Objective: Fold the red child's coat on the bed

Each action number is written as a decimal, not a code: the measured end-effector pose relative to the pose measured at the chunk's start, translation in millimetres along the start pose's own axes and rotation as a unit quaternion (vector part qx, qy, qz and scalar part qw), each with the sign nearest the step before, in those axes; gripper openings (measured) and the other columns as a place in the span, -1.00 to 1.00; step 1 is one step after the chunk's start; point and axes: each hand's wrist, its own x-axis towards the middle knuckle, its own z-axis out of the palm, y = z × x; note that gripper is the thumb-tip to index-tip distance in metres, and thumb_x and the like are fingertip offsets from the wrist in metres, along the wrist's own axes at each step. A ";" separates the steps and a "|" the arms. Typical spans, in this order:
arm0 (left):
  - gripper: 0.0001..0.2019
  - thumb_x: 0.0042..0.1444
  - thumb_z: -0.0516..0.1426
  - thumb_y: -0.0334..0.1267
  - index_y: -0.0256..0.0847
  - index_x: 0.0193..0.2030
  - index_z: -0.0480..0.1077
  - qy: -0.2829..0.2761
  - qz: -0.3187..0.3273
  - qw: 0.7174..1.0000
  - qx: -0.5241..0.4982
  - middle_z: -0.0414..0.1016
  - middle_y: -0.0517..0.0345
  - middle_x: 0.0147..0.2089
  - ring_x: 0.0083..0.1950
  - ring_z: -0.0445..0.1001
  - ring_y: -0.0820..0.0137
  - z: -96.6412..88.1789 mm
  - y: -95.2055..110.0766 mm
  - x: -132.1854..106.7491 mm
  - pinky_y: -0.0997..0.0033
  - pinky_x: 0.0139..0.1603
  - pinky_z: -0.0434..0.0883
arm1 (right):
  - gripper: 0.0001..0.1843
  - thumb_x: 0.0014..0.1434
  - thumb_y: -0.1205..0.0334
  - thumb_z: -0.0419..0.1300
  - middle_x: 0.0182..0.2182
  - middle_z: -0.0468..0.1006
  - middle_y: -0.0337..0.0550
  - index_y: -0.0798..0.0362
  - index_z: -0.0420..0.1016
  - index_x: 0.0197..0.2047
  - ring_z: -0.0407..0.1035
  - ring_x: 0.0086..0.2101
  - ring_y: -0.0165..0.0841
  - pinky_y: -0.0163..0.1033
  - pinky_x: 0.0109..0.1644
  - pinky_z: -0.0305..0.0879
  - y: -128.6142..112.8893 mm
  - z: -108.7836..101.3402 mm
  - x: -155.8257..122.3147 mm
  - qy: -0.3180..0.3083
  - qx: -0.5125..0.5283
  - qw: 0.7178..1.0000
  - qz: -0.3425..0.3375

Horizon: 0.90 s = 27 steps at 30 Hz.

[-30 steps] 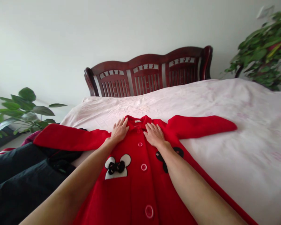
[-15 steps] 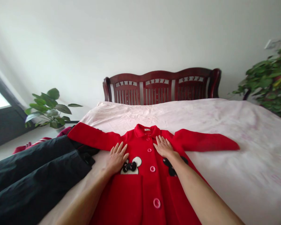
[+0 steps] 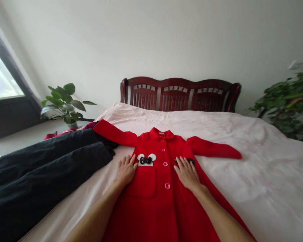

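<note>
A red coat [image 3: 164, 188] lies face up and buttoned on the bed [image 3: 255, 168], collar toward the headboard [image 3: 179, 97], both sleeves spread out to the sides. The left hand [image 3: 126, 169] rests flat on the coat's left edge beside the white bow patch [image 3: 146, 158], fingers [image 3: 128, 159] stretched out and grasping nothing. The right hand [image 3: 188, 173] lies flat on the other side of the button row, just below the black patch [image 3: 189, 160], which it partly covers; its fingers are likewise spread and released.

Compared with a second ago, both hands have slid down the coat: then they lay by the collar, half a second ago at chest height, and now they sit at the level of the pocket [image 3: 142, 181]. They have also drawn wider apart. The view has pulled back and levelled, so the coat looks smaller and more of its skirt shows. The right sleeve lies straighter and flatter than before.

A black garment [image 3: 40, 174] is spread over the bed's left side, touching the coat's left sleeve. A plant [image 3: 64, 104] stands on the left by the window [image 3: 2, 80], which has come into view, and another plant [image 3: 288, 104] stands on the right.
</note>
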 end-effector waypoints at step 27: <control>-0.42 0.32 -0.07 -0.07 -0.14 0.45 0.16 0.004 -0.012 0.993 0.121 0.02 -0.12 0.52 0.48 0.12 0.09 -22.4 -40.2 -200.3 0.06 0.37 0.16 | -0.35 0.32 0.05 -0.13 0.43 0.10 -0.13 -0.04 0.18 0.43 -0.09 0.40 -0.15 0.06 0.38 0.05 84.6 0.3 -138.2 0.054 0.028 0.998 -0.015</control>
